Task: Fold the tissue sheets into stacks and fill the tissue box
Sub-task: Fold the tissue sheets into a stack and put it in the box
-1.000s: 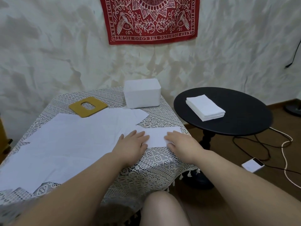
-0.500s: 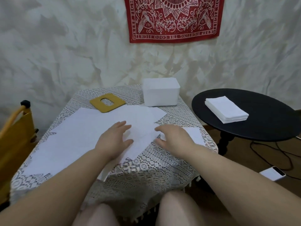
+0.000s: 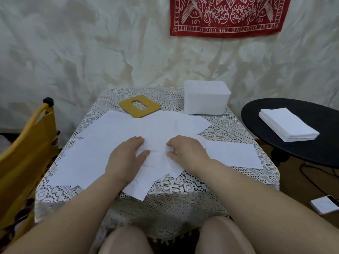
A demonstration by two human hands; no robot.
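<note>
White tissue sheets [image 3: 113, 143] are lying spread and overlapping across the lace-covered surface [image 3: 183, 187], and you are now working at the middle of that pile instead of at the right edge, where both hands were resting a second ago. That narrow folded sheet [image 3: 233, 155] is now lying alone to the right, just beside your right wrist, so one fold looks done and the next sheet is being started.

Your left hand [image 3: 126, 155] is pressing flat on the pile, its grip spread with straight fingers. Your right hand [image 3: 185, 151] is curling its fingertips [image 3: 169, 154] down against the top sheet, apparently pinching at its edge, though I cannot tell whether paper is actually caught.

Farther back, the white tissue box [image 3: 206, 97] is standing open-topped near the wall, with its yellow lid [image 3: 139, 106] lying flat to its left. On the black round table [image 3: 293, 145], a finished stack [image 3: 289, 126] is waiting well apart from the box. Most sheets are unfolded, so you are early in the job.
</note>
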